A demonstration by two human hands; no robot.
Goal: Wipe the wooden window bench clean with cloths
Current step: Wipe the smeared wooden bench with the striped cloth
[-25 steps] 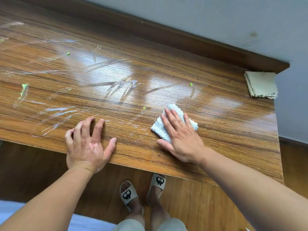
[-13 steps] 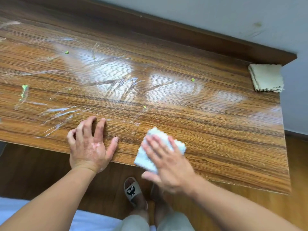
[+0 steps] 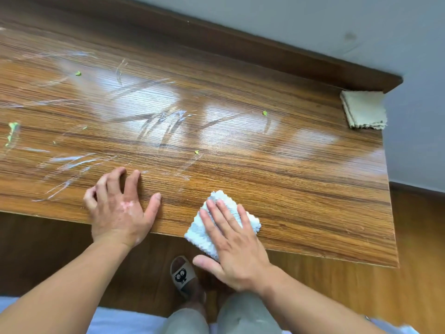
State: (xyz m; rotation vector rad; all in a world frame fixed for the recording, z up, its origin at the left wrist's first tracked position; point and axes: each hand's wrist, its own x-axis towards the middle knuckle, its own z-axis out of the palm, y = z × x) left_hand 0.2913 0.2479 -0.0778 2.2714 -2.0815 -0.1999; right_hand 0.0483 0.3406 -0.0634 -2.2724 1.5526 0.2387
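The wooden window bench (image 3: 301,184) fills the view, streaked with white smears (image 3: 166,126) and dotted with small green bits (image 3: 265,113). My right hand (image 3: 238,247) lies flat on a fluffy white cloth (image 3: 218,213) at the bench's front edge; the cloth's near corner hangs over the edge. Left of it, my left hand (image 3: 120,210) rests palm down on the front edge, fingers spread, holding nothing. A folded beige cloth (image 3: 364,109) lies at the far right corner of the bench, out of reach of both hands.
A dark wooden ledge (image 3: 265,49) runs along the back under a grey wall (image 3: 313,18). The bench ends at the right beside the wall. Below the front edge are wood floor, my slippered foot (image 3: 181,276) and a pale blue surface (image 3: 127,321).
My right hand has dragged the white cloth from the middle of the bench back toward me to the front edge. My left hand has stayed in place.
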